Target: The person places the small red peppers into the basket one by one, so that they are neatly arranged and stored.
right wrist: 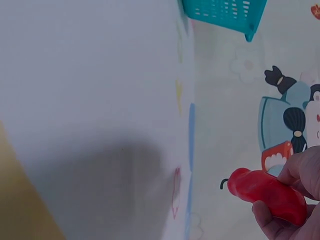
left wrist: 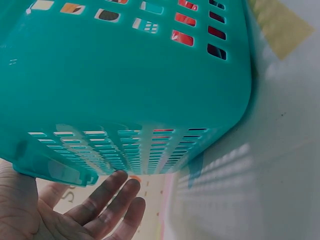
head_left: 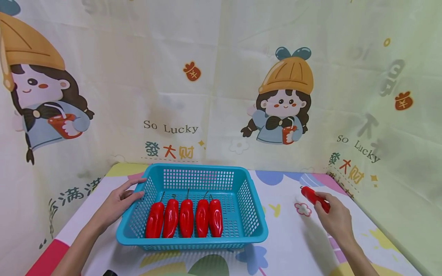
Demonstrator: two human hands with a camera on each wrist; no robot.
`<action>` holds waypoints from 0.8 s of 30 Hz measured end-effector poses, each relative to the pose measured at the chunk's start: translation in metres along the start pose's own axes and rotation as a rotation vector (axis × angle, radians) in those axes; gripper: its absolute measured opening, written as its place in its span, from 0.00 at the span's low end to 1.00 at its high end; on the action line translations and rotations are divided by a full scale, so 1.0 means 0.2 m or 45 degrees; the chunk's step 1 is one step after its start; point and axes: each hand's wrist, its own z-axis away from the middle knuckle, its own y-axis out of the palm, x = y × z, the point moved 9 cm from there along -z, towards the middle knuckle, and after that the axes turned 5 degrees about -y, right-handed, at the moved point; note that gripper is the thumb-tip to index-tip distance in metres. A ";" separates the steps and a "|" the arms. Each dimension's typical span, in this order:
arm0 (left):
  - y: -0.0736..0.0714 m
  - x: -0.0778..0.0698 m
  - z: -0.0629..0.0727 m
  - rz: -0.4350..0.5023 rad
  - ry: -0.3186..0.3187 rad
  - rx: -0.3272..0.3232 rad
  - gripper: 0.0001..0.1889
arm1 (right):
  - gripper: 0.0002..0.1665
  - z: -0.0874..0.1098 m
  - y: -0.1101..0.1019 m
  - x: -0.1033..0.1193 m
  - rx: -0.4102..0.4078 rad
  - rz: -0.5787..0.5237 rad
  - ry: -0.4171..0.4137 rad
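A turquoise plastic basket (head_left: 193, 241) with slotted walls stands on the table, and several red chili peppers (head_left: 187, 218) lie side by side in it, stems toward the back. My left hand (head_left: 117, 201) rests at the basket's left rim. In the left wrist view its fingers (left wrist: 107, 207) are extended along the outside of the wall. Out to the right of the basket, my right hand (head_left: 335, 216) pinches another red chili pepper (head_left: 313, 197) between thumb and fingers, above the table. That pepper's dark stem points away from the hand in the right wrist view.
The table (head_left: 286, 237) wears a white cover with coloured prints. Behind and beside it hangs a pale cloth backdrop (head_left: 221, 126) with cartoon figures and lettering. A small black object (head_left: 109, 273) shows at the near edge, left of the basket's front.
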 end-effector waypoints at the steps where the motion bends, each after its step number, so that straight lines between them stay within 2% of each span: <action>1: 0.00 0.00 0.00 -0.001 -0.002 0.000 0.35 | 0.23 0.00 0.00 0.01 -0.009 0.000 -0.015; 8: 0.00 0.00 0.01 0.005 -0.008 0.002 0.35 | 0.23 0.01 -0.02 0.10 -0.032 -0.019 -0.104; 24: 0.00 -0.01 0.01 0.008 0.006 0.001 0.35 | 0.24 0.00 -0.01 0.24 -0.072 -0.054 -0.138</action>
